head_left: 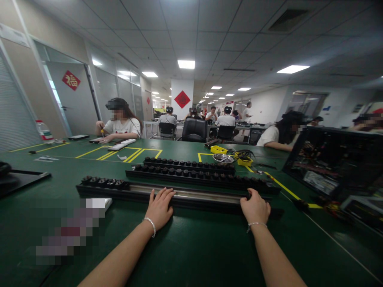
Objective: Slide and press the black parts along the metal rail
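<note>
A long black metal channel (191,195) lies across the green table before me. Several black socket-like modules (103,181) sit in its left end; the rest of its length shows a bare shiny inside. My left hand (160,207) rests on the channel near its middle, fingers stretched out over the front wall. Toward the right end, my right hand (255,207) is closed, with a small black piece (248,195) at its fingertips, partly hidden. Just behind lie two more black strips, a nearer one (197,178) and a farther one (185,163), both lined with round black modules.
A metal bowl (223,158), yellow bins (218,150) and dark cables (245,154) stand behind the strips. An open black case (332,163) is at right, a dark tray (24,179) at left. A blurred item (72,231) lies front left. Other people sit around the table.
</note>
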Demonstrator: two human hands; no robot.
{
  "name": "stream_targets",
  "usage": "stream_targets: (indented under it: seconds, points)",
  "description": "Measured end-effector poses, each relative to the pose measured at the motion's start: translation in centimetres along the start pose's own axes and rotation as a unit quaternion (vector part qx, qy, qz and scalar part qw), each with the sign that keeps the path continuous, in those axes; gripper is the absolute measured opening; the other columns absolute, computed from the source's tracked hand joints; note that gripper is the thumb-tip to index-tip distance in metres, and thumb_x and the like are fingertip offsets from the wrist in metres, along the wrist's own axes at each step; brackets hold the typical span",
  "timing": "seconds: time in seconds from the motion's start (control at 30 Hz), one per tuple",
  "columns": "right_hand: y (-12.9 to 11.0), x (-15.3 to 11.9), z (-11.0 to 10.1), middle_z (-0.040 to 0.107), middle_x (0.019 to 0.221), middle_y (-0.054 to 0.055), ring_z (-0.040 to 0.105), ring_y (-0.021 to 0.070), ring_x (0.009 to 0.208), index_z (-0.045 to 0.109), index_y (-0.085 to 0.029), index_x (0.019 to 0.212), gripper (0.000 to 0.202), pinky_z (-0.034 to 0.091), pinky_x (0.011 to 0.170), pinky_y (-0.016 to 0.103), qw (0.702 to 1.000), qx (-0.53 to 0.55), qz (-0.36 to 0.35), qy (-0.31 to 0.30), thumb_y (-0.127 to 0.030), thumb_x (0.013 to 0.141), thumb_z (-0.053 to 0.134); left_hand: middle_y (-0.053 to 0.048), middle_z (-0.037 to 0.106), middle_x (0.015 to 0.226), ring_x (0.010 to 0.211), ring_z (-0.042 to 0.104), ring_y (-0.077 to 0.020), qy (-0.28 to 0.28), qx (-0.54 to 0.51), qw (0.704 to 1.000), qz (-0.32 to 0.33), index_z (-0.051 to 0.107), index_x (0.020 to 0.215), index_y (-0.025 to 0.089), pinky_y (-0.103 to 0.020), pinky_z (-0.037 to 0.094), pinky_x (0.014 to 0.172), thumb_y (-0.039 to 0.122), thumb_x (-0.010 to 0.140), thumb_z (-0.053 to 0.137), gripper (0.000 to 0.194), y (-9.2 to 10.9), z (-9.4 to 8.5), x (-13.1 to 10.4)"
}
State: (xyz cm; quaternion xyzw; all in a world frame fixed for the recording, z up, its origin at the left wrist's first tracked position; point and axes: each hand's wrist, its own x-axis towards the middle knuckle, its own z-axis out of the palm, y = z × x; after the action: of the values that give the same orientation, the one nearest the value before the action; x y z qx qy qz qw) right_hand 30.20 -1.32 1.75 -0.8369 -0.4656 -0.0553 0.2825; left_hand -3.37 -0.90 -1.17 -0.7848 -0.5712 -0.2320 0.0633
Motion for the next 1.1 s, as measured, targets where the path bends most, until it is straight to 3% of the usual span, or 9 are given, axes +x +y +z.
stream_targets:
  seconds: [1.1]
  points:
    - [1.9, 1.1, -0.1, 0.063, 0.11, 0.012, 0.056, 0.0269, 0.102, 0.052, -0.016, 0.122, 0.046, 0.033, 0.094, 0.044, 0.999, -0.018, 0.026, 0.022, -0.029, 0.078, 0.043, -0.001, 0.051, 0.135, 0.131, 0.037, -0.0228, 0.001, 0.0, 1.0, 0.004, 0.05, 0.124, 0.03, -0.055, 0.007, 0.113, 0.017, 0.074, 0.047, 0.052, -0.1, 0.2, 0.0]
